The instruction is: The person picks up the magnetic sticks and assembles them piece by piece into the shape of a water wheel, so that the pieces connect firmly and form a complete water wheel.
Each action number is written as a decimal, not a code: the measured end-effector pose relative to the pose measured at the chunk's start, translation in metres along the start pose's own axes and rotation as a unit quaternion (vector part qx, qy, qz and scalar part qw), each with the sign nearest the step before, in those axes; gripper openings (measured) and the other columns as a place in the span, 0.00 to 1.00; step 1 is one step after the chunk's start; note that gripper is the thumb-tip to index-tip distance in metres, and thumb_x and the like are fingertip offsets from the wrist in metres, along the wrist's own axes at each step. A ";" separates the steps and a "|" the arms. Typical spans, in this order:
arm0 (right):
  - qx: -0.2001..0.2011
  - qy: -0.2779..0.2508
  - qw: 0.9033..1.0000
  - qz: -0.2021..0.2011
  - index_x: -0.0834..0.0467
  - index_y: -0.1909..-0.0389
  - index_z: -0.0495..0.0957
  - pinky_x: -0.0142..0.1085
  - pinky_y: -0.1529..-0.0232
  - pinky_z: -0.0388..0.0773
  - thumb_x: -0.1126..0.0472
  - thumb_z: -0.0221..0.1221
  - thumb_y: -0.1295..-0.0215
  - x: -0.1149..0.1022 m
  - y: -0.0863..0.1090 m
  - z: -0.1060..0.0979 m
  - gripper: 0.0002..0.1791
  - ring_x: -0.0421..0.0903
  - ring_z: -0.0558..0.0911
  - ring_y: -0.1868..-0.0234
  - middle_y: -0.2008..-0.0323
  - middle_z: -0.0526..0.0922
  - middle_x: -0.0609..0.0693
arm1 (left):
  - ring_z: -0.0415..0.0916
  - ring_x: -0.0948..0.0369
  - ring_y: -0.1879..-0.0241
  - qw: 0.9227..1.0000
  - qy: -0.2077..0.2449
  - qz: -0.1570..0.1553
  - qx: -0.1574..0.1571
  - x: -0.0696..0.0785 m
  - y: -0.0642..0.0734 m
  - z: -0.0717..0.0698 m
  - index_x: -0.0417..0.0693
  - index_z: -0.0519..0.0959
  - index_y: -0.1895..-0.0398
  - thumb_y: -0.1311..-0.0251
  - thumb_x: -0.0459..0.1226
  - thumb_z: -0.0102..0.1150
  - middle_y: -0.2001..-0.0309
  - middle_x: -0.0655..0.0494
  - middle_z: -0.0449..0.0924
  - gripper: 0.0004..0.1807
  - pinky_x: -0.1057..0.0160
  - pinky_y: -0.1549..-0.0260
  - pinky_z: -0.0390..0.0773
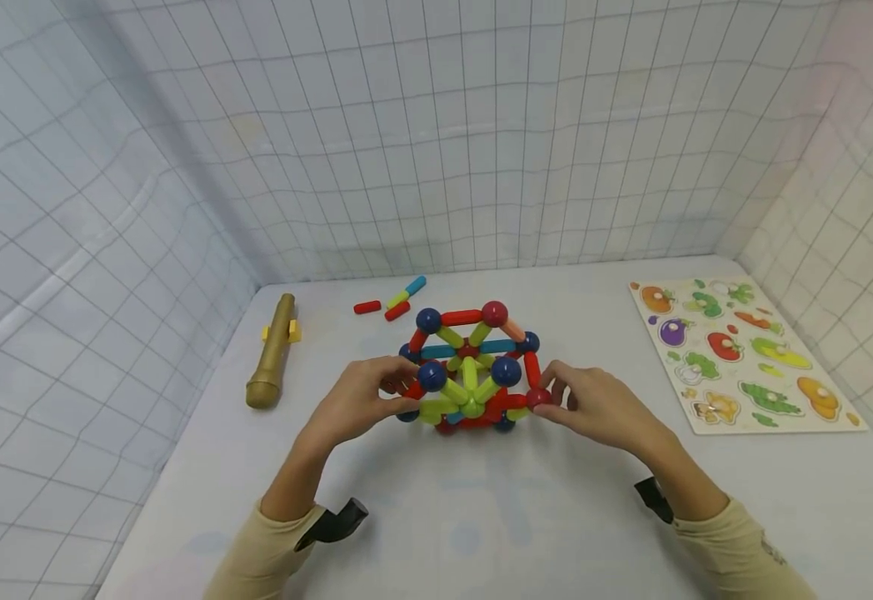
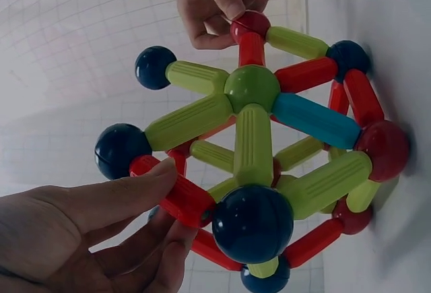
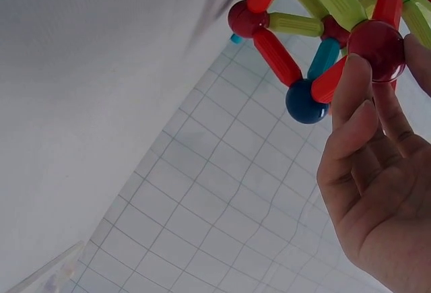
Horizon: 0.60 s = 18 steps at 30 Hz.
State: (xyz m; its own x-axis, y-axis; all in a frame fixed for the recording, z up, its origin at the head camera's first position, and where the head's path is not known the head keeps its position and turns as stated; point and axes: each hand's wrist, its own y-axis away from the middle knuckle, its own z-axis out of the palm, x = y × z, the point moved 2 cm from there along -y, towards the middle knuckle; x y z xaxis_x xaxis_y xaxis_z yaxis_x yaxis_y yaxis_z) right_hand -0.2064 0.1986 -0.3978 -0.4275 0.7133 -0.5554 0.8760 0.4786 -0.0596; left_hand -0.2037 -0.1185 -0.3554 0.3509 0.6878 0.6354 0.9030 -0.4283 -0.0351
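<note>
A ball-and-stick model (image 1: 470,403) of red, lime, blue and orange rods joined by coloured balls stands on the table between both hands. At its left side my left hand (image 1: 354,402) pinches a red rod (image 2: 176,192) between thumb and fingers. That rod runs between two dark blue balls in the left wrist view. My right hand (image 1: 594,404) holds a dark red ball (image 3: 377,50) at the model's right corner, thumb and fingertips on either side. A green ball (image 2: 252,89) joins several rods on the near face. Parts of the far side are hidden.
Loose red, lime and blue rods (image 1: 397,311) lie behind the model. To the left is a gold-brown tube (image 1: 271,354) with yellow pieces beside it. A vegetable puzzle board (image 1: 744,354) lies at the right. Grid-patterned white curtains (image 1: 481,150) enclose the table (image 1: 436,517).
</note>
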 end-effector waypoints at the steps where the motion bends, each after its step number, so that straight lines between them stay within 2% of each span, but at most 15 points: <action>1: -0.001 -0.001 1.000 0.000 0.50 0.55 0.75 0.28 0.73 0.75 0.49 0.66 0.40 0.000 0.000 0.000 0.17 0.36 0.74 0.74 0.70 0.81 0.41 | 0.79 0.61 0.59 1.000 0.001 0.002 -0.001 0.000 -0.001 0.001 0.46 0.80 0.49 0.45 0.36 0.69 0.58 0.55 0.84 0.19 0.57 0.55 0.82; 8: -0.005 -0.003 1.000 0.005 0.49 0.55 0.74 0.28 0.73 0.75 0.48 0.66 0.40 0.002 0.003 0.000 0.17 0.36 0.75 0.74 0.70 0.81 0.41 | 0.79 0.61 0.58 1.000 0.011 0.009 -0.025 -0.002 -0.004 0.006 0.47 0.79 0.49 0.45 0.35 0.69 0.57 0.55 0.83 0.19 0.55 0.54 0.82; 11: -0.006 -0.001 1.000 0.008 0.49 0.55 0.74 0.28 0.73 0.75 0.48 0.66 0.40 0.002 0.003 -0.001 0.17 0.36 0.75 0.73 0.69 0.82 0.41 | 0.79 0.59 0.56 0.999 0.006 0.004 -0.052 -0.006 -0.006 -0.001 0.48 0.78 0.46 0.43 0.35 0.68 0.54 0.53 0.83 0.21 0.56 0.53 0.82; 13: -0.007 -0.001 1.000 0.007 0.49 0.55 0.74 0.28 0.73 0.75 0.48 0.65 0.39 0.001 0.002 -0.002 0.17 0.35 0.75 0.73 0.69 0.82 0.41 | 0.79 0.57 0.54 0.998 0.000 -0.009 -0.061 -0.015 -0.010 -0.009 0.47 0.78 0.44 0.40 0.34 0.65 0.53 0.51 0.83 0.20 0.55 0.52 0.81; 15: -0.009 -0.001 1.000 0.005 0.49 0.54 0.74 0.29 0.73 0.75 0.47 0.65 0.39 0.000 0.000 -0.002 0.17 0.36 0.75 0.73 0.69 0.82 0.42 | 0.79 0.53 0.53 0.998 -0.012 -0.032 -0.047 -0.028 -0.022 -0.019 0.47 0.78 0.44 0.37 0.33 0.60 0.51 0.48 0.82 0.17 0.52 0.51 0.81; 18: -0.010 -0.003 1.000 0.009 0.49 0.54 0.74 0.29 0.72 0.75 0.47 0.65 0.39 -0.001 -0.002 -0.001 0.18 0.36 0.75 0.73 0.68 0.82 0.42 | 0.80 0.48 0.53 0.996 -0.045 -0.071 0.013 -0.058 -0.056 -0.024 0.43 0.79 0.48 0.32 0.32 0.53 0.51 0.42 0.83 0.13 0.50 0.53 0.81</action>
State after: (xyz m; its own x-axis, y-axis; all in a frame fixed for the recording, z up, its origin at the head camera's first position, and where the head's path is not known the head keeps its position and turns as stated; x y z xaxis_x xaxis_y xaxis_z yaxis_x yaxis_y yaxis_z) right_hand -0.2082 0.1978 -0.3962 -0.4108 0.7187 -0.5610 0.8785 0.4767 -0.0327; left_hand -0.2808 -0.1488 -0.3718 0.2395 0.7901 0.5642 0.9506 -0.3089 0.0292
